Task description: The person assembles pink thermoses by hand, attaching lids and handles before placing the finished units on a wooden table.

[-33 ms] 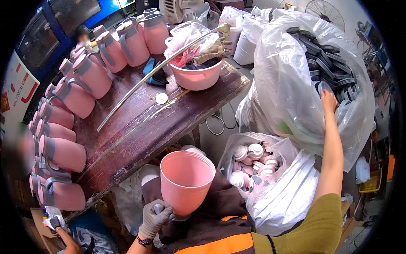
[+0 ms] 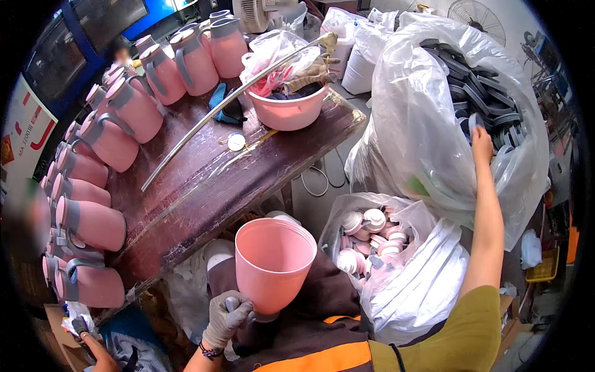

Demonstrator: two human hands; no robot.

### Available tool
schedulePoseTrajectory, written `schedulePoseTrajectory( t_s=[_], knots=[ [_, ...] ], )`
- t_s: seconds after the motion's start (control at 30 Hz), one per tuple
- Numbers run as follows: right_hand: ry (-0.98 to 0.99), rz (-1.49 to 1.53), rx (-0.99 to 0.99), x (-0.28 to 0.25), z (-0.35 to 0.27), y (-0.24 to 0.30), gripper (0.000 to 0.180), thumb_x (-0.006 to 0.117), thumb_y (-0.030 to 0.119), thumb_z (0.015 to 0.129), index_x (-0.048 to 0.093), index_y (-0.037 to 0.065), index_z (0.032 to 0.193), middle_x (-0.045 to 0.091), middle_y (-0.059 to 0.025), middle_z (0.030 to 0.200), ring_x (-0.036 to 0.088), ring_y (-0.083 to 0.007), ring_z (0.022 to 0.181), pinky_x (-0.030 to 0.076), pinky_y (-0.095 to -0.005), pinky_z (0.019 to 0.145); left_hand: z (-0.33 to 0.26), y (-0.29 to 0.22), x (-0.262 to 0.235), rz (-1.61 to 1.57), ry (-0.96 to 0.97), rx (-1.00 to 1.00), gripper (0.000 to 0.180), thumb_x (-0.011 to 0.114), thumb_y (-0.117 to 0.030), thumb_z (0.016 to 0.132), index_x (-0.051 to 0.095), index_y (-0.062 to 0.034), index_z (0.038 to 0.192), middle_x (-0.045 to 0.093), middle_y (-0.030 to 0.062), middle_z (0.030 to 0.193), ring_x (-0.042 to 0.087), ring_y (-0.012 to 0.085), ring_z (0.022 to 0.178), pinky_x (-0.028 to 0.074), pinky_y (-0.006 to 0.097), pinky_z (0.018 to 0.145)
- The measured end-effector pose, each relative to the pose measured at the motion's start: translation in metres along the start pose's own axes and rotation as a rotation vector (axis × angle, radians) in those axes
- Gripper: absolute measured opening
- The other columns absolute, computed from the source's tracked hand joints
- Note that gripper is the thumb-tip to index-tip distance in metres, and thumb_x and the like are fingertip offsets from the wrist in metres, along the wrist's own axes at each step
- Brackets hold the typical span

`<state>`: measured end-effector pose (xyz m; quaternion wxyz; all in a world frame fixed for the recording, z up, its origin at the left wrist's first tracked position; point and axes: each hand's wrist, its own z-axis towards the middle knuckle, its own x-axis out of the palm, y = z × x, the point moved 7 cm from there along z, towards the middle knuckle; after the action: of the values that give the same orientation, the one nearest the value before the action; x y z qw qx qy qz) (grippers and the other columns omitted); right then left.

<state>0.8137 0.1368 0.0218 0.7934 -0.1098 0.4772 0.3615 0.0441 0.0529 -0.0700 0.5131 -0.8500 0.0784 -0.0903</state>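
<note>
Holding a pink pot (image 2: 274, 266) over the lap (image 2: 331, 291) with a curled, gloved left hand (image 2: 224, 321), and pinching a grey piece (image 2: 475, 120) with the right hand (image 2: 481, 147) at the big clear bag (image 2: 406, 105). Could rip the bag by tugging hard, or drop the pot by loosening up.

Smooth plastic vessel (image 2: 273, 283), scuffed glossy wooden tabletop (image 2: 207, 177), shiny metal rod (image 2: 226, 103)

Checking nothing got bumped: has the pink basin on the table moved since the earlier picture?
No, the pink basin sits in the same place on the table, just left of its right corner.
</note>
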Motion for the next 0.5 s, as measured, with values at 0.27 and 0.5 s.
schedulePoseTrajectory(
  t_s=[0.27, 0.5],
  knots=[
    [0.284, 0.908, -1.090, -0.206, -0.259, 0.270, 0.033, 0.068, 0.007, 0.074, 0.068, 0.006, 0.106, 0.060, -0.0111, 0.112, 0.059, -0.0235, 0.097, 0.046, -0.0344, 0.084, 0.013, -0.011, 0.018, 0.218, 0.144, 0.017, 0.008, 0.065, -0.007, 0.080, 0.060, -0.0017, 0.077, 0.059, 0.0001, 0.070, 0.053, 0.0066, 0.061, 0.043, 0.021, 0.053],
    [1.052, 1.146, -1.039, -0.169, -0.396, 0.328, 0.031, 0.072, 0.013, 0.076, 0.069, 0.009, 0.107, 0.059, -0.0097, 0.107, 0.054, -0.0243, 0.097, 0.043, -0.0332, 0.084, -0.012, 0.014, 0.007, 0.112, 0.162, 0.143, 0.011, 0.068, -0.012, 0.081, 0.062, -0.0037, 0.079, 0.060, -0.0027, 0.074, 0.055, 0.0052, 0.072, 0.047, 0.024, 0.067]
  ],
)
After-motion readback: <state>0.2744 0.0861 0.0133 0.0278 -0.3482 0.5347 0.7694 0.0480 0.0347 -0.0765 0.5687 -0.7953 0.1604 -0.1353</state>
